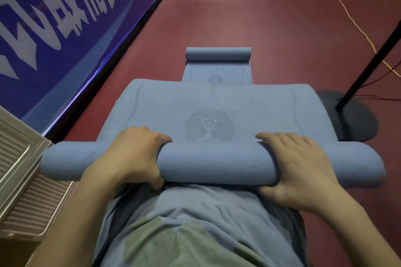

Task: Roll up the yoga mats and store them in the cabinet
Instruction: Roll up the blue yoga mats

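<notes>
A blue yoga mat [217, 102] lies on the red floor in front of me, its near end wound into a thick roll [214, 162] that spans the frame. My left hand [132, 154] grips the roll left of centre, fingers curled over the top and thumb underneath. My right hand [297, 165] wraps the roll right of centre the same way. The flat part shows a round yoga-figure print [209, 127]. Beyond it a second blue mat [217, 71] lies flat, its far end curled into a small roll [218, 54].
A blue banner [65, 28] with white characters lines the left side. A beige slatted cabinet panel [23, 180] sits at the near left. A black stand with a round base [355, 119] is at the right, and a yellow cable [347, 11] crosses the floor.
</notes>
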Motion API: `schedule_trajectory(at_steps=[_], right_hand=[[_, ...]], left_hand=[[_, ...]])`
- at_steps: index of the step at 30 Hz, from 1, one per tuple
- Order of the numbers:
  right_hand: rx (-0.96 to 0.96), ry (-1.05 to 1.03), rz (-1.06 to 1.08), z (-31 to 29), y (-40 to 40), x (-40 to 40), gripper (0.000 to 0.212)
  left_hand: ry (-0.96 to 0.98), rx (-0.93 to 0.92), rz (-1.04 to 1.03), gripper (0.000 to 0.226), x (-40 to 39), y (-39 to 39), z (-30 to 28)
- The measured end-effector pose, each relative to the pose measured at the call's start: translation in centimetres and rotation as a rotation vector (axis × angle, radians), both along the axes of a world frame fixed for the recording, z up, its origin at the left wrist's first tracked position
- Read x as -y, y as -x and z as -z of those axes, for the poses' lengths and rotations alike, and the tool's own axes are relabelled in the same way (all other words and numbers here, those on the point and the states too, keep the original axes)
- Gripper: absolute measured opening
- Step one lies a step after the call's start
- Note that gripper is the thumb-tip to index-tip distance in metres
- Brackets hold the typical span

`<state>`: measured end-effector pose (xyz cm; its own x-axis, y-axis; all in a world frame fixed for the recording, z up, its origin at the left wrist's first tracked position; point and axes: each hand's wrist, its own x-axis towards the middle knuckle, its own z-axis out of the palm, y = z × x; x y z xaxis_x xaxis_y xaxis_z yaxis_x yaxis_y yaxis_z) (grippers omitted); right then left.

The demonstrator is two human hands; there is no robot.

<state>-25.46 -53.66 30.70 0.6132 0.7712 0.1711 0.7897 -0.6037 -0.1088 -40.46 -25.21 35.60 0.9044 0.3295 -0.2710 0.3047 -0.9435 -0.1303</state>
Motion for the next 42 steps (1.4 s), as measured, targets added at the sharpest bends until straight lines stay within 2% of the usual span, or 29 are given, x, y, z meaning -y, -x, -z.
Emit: schedule_trajectory(at_steps=[3,6,9,11,13,17,19,21,23,27,30,32,35,38,42], right_hand=[[0.028,-0.099,-0.06,0.0,-0.7,-0.5,0.073],[-0.017,-0.093,-0.1,-0.6,-2.1,-1.2,0.075],[-0.1,-0.042,-0.089,-1.3,-3.5,-2.2,0.083],[-0.125,-0.016,-0.061,-1.6,-3.9,-2.6,0.089],[-0.097,0.003,-0.04,-1.4,-4.1,-2.8,0.092],[0.01,0.027,-0.013,-0.5,-3.6,-3.0,0.089],[0.002,-0.053,0.01,-0.1,-3.5,-3.0,0.082],[-0.009,-0.136,0.013,0.2,-3.6,-3.1,0.067],[-0.012,-0.119,0.001,0.1,-3.8,-3.1,0.06],[-0.036,-0.047,-0.019,0.0,-4.2,-2.9,0.068],[-0.07,-0.017,0.0,-0.6,-4.7,-3.3,0.074],[-0.101,-0.007,0.011,-1.1,-5.0,-3.8,0.071],[-0.061,-0.005,0.018,-0.7,-5.4,-3.8,0.074],[-0.003,-0.046,0.024,0.4,-5.7,-3.6,0.077],[0.098,0.044,0.009,0.3,-6.2,-4.6,0.088]], left_hand=[[0.128,0.05,-0.017,0.082,-1.2,-0.4,0.7],[0.389,0.149,-0.07,0.099,-2.4,0.0,1.5],[0.56,0.348,-0.029,0.089,-3.8,0.0,1.9],[0.521,0.427,0.064,0.075,-4.7,-0.1,2.2],[0.426,0.495,0.133,0.071,-5.3,0.4,2.7],[0.316,0.626,0.075,0.071,-5.7,1.5,4.2],[0.316,0.67,0.066,0.07,-5.5,1.2,4.9],[0.238,0.72,0.084,0.066,-5.4,0.8,5.7],[0.157,0.746,0.092,0.062,-5.0,0.8,6.3],[0.04,0.826,0.174,0.047,-3.1,0.9,6.7],[-0.001,0.95,0.154,0.032,-1.1,1.1,7.7],[-0.034,0.986,0.111,0.037,0.1,1.4,8.7],[-0.092,0.938,0.092,0.052,1.2,1.2,9.5],[-0.134,0.811,0.08,0.068,1.2,0.4,9.2],[-0.199,0.624,0.045,0.097,0.6,-0.8,8.9]])
